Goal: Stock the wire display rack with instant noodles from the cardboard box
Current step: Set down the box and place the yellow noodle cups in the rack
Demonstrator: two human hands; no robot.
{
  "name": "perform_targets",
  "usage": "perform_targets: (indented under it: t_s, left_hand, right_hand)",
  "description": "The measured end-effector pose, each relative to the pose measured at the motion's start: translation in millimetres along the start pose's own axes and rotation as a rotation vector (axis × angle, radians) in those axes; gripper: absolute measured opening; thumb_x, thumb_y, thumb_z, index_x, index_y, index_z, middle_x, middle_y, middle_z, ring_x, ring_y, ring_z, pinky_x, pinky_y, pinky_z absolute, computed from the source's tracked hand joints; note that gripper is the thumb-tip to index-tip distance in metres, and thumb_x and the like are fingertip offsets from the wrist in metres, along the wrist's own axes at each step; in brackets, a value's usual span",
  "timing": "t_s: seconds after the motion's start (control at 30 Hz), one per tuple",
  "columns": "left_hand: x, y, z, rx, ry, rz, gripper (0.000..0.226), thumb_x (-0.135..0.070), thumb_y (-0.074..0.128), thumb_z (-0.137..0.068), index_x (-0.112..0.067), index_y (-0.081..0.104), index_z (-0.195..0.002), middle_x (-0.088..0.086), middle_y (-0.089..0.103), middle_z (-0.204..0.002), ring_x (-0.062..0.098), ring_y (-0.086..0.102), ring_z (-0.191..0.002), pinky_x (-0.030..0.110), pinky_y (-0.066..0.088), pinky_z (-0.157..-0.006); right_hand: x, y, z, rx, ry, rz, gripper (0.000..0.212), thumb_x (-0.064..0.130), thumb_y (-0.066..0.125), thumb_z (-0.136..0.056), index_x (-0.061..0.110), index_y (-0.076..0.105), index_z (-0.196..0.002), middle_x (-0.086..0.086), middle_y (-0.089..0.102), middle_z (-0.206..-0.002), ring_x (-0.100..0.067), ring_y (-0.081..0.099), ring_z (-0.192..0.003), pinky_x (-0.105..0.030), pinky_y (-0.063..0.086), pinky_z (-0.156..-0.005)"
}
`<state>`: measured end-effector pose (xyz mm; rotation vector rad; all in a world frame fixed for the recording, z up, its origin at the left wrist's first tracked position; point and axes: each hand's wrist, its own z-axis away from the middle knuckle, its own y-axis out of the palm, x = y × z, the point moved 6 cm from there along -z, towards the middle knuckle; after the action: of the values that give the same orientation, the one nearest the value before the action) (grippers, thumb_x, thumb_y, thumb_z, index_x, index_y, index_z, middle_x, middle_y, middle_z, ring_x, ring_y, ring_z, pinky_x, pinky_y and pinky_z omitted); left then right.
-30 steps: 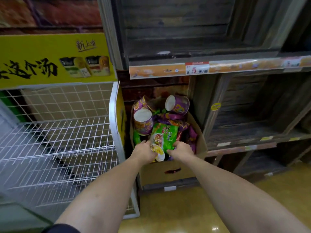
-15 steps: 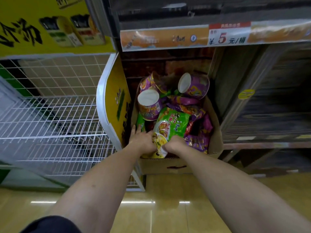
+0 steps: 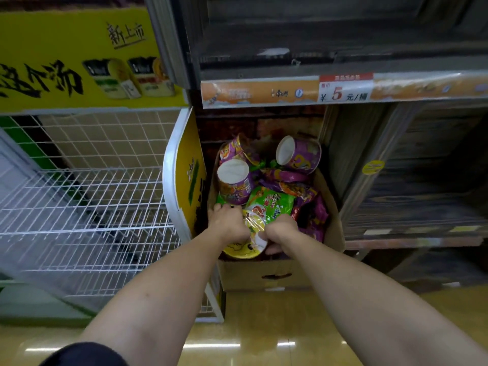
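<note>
Wire display rack [image 3: 79,207], left: no noodles on it yet. Cardboard box [image 3: 264,276], just right of it, looks full. Left hand [image 3: 228,223] and right hand [image 3: 281,231] both grip a yellow noodle bowl [image 3: 245,250] at the box's near edge. Stocking barely begun.

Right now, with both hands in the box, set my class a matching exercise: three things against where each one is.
Things:
1 green plastic noodle packet
2 white wire display rack
3 orange paper price strip

Places:
A left of the brown cardboard box
B above the box
C held between the left hand and the right hand

Pairs: 1-C, 2-A, 3-B
</note>
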<state>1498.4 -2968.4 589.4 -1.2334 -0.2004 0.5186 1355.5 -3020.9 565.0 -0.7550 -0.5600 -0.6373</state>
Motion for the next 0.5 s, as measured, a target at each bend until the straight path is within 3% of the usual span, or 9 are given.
perform_targets:
  t_s: [0.07, 0.17, 0.23, 0.33, 0.4, 0.5]
  left_hand:
    - [-1, -18, 7, 0.004, -0.029, 0.119, 0.085, -0.042, 0.079, -0.073, -0.022, 0.043, -0.147, 0.014, 0.043, -0.146, 0.042, 0.036, -0.139, 0.058, 0.028, -0.118]
    - [-8, -54, 22, -0.058, -0.007, 0.347, 0.101, -0.031, 0.085, -0.068, -0.026, 0.033, -0.155, 0.014, 0.036, -0.150, 0.039, 0.045, -0.134, 0.049, 0.047, -0.107]
    - [-16, -82, 35, -0.125, 0.005, 0.503, 0.105, -0.026, 0.088, -0.069, -0.023, 0.032, -0.158, 0.013, 0.038, -0.150, 0.035, 0.048, -0.134, 0.040, 0.050, -0.104]
    - [-22, -115, 46, -0.267, -0.002, 0.914, 0.094, -0.036, 0.089, -0.059, -0.021, 0.051, -0.144, 0.004, 0.060, -0.136, 0.028, 0.058, -0.127, 0.040, 0.049, -0.105]
    - [-22, -128, 51, -0.302, -0.028, 1.188, 0.091, -0.039, 0.087, -0.063, -0.022, 0.051, -0.146, 0.000, 0.061, -0.137, 0.024, 0.059, -0.125, 0.040, 0.048, -0.105]
    - [-33, -132, 68, -0.094, -0.057, 1.447, 0.059, -0.047, 0.073, -0.091, -0.015, 0.058, -0.137, 0.005, 0.066, -0.121, 0.026, 0.064, -0.102, 0.037, 0.051, -0.078]
  right_hand:
    - [13, -13, 10, -0.012, -0.027, -0.007, 0.028, 0.005, 0.075, -0.087, -0.002, 0.059, -0.109, -0.018, 0.067, -0.111, -0.033, 0.073, -0.078, -0.035, 0.060, -0.048]
    - [39, -41, 28, -0.077, -0.116, -0.050, 0.017, 0.004, 0.075, -0.085, -0.005, 0.066, -0.096, -0.020, 0.073, -0.094, -0.034, 0.073, -0.064, -0.041, 0.062, -0.052]
    - [57, -62, 40, -0.141, -0.176, -0.108, 0.015, 0.002, 0.073, -0.081, -0.005, 0.069, -0.093, -0.019, 0.073, -0.093, -0.037, 0.073, -0.063, -0.044, 0.062, -0.053]
    - [76, -91, 58, -0.189, -0.233, -0.222, 0.021, 0.001, 0.070, -0.077, -0.002, 0.070, -0.098, -0.018, 0.072, -0.098, -0.039, 0.073, -0.072, -0.048, 0.062, -0.051]
    - [82, -106, 69, -0.198, -0.248, -0.305, 0.022, -0.002, 0.068, -0.078, -0.003, 0.068, -0.099, -0.021, 0.072, -0.097, -0.039, 0.072, -0.071, -0.049, 0.061, -0.051]
    - [84, -123, 81, -0.182, -0.231, -0.486, 0.013, -0.009, 0.067, -0.080, -0.004, 0.065, -0.092, -0.026, 0.070, -0.088, -0.040, 0.070, -0.068, -0.049, 0.059, -0.050]
